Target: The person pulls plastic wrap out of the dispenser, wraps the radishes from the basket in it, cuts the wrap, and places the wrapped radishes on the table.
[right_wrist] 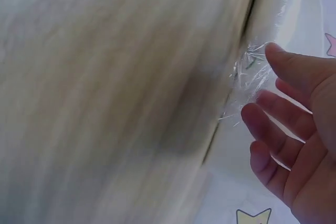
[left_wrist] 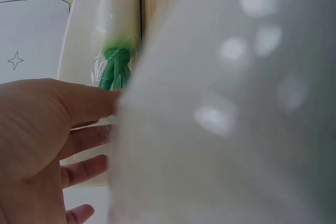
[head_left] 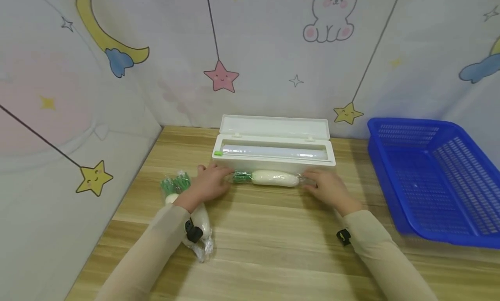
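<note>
A white radish with green stalks lies sideways in clear film, along the front of a white box. My left hand is at its stalk end. In the left wrist view the thumb and spread fingers of that hand reach toward the stalks; a blurred pale shape hides the fingertips' right side. Beside the other end is my right hand. In the right wrist view its thumb touches the crumpled film, and the other fingers are loosely bent, apart from it.
The white box has its lid raised and holds a roll of clear film. More film-wrapped radishes lie under my left forearm. A blue basket stands at the right. A printed cloth hangs behind the wooden table.
</note>
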Demonstrator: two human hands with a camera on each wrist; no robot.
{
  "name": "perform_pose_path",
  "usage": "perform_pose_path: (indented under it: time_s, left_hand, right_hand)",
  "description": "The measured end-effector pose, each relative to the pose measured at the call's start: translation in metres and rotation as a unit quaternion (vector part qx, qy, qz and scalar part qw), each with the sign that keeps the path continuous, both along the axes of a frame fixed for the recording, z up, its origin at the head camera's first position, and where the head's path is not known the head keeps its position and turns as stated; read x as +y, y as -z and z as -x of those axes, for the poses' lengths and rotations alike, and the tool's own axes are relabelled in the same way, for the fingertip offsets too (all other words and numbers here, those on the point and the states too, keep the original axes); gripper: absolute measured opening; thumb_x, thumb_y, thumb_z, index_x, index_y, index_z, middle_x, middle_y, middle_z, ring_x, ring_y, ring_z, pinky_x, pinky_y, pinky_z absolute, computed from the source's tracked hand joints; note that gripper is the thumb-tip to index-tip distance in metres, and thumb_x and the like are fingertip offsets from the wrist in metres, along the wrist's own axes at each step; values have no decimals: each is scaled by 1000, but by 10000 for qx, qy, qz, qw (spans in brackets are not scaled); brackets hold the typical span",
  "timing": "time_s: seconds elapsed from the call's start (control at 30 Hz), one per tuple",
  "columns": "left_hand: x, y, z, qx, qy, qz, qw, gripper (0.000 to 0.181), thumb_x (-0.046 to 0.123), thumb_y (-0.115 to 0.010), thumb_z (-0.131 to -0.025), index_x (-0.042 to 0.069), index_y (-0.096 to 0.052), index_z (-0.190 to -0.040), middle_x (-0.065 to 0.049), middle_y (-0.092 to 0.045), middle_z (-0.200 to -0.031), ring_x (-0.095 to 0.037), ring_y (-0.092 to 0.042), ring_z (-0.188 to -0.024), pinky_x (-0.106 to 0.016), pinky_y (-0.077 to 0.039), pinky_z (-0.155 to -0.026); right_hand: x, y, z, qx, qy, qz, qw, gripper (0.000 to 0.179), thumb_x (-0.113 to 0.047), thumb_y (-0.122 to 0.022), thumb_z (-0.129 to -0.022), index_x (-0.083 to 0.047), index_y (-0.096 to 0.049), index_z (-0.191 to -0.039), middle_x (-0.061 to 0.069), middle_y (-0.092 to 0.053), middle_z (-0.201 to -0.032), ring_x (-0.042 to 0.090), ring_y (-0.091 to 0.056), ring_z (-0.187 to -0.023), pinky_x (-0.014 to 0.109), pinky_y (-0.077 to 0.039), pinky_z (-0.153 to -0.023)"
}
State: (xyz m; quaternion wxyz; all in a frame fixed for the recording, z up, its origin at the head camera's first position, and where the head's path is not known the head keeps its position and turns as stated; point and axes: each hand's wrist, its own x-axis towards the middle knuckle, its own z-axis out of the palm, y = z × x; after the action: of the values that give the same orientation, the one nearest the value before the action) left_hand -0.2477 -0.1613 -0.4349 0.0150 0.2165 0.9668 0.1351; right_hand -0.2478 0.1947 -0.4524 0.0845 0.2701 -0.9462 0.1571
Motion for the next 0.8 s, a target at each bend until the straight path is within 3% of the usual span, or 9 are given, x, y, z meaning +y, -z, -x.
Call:
perform_pose_path:
  time_s: [0.07,0.3,0.47,0.67,0.8]
  left_hand:
    - [2,0,2,-67,-20,45,10000,45,19,-67,-84,10,-61,-127,-5,-65,-122,-31,-48,-114,-57,-26,-90]
    - [14,0,5,-57,-247,360,9990,10,16,-67,-80,12,-64,-89,-4,-67,-90,-29,-50,-95,-57,-28,-86]
    - [20,2,3,131,-393,489,9979,12,17,-66,-84,10,-67,-93,-7,-65,-99,-29,-52,-97,-53,-33,-81]
    - [20,9,4,191,-367,218,9989,8,18,-67,-87,10,-64,-86,-7,-59,-103,-30,-50,-103,-51,-37,-80]
    - [17,12,5,-134,-221,-320,9992,8,15,-65,-87,11,-60,-81,-4,-61,-91,-28,-52,-95,-54,-39,-85]
  right_hand:
    - [0,2,1,-76,49,-72,9999,37,-20,-75,-83,-3,-68,-115,17,-67,-116,36,-63,-106,49,-48,-91]
    - [-1,8,5,-267,196,-249,9991,32,-19,-76,-81,-2,-70,-107,13,-69,-102,32,-64,-95,46,-50,-84]
    - [-3,9,5,-285,288,-147,9991,16,-15,-74,-82,-2,-73,-91,9,-66,-86,28,-63,-82,44,-51,-76]
    - [-3,12,2,-188,206,72,9996,10,-13,-72,-84,-3,-73,-86,8,-66,-84,27,-62,-80,44,-50,-77]
    - [2,15,0,-265,245,451,9983,11,-13,-68,-88,-5,-69,-80,4,-62,-74,22,-58,-71,41,-48,-69]
